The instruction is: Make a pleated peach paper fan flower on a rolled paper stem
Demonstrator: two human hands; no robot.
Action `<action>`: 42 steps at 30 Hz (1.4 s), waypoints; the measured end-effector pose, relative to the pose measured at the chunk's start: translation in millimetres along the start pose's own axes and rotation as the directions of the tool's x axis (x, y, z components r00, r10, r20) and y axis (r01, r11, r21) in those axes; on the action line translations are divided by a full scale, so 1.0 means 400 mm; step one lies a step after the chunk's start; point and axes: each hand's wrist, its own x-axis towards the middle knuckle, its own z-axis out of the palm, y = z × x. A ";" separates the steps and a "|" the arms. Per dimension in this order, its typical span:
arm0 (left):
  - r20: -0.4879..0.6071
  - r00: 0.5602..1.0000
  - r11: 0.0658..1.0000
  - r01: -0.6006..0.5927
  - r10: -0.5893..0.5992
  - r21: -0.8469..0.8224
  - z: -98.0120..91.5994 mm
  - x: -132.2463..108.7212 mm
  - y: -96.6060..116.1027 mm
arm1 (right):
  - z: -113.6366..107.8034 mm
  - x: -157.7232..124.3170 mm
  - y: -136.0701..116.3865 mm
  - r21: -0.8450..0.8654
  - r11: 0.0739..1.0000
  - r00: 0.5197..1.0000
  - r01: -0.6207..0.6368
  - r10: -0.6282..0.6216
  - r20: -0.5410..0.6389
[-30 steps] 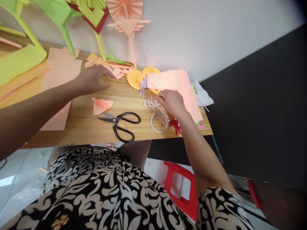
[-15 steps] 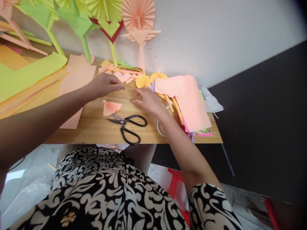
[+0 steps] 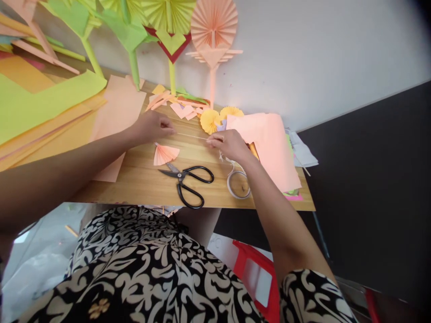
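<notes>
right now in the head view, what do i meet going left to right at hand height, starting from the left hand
Left hand, thin pale thread, right hand, large peach paper sheet, loose white paper, smooth black panel.

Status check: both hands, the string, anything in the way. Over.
Left hand and right hand pinching string. String nearly straight between them. Paper fan and scissors nearby; nothing seen crossing the string.

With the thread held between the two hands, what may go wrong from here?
The thin thread stretched between the left hand and the right hand could slip or snap if pulled too hard. The scissors lie with blades parted close to the folded pink paper, so a careless bump might nick the paper or a finger.
</notes>
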 end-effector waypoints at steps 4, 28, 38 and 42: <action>0.014 1.000 1.000 -0.009 0.009 -0.020 0.021 0.003 0.019 | -0.018 -0.031 -0.008 -0.323 0.945 0.998 -0.055 0.061 0.007; 0.206 0.951 0.962 -0.254 0.231 0.098 -0.010 -0.065 -0.008 | 0.162 -0.035 -0.087 0.037 0.986 0.975 0.160 -0.152 -0.161; 0.159 0.940 0.941 -0.322 0.303 0.110 0.010 -0.074 -0.016 | 0.141 0.004 -0.087 0.221 0.957 0.980 0.186 -0.164 -0.116; 0.100 0.944 0.948 -0.318 0.316 0.009 0.007 -0.081 -0.024 | 0.159 0.010 -0.064 0.116 0.958 0.962 0.261 -0.248 -0.114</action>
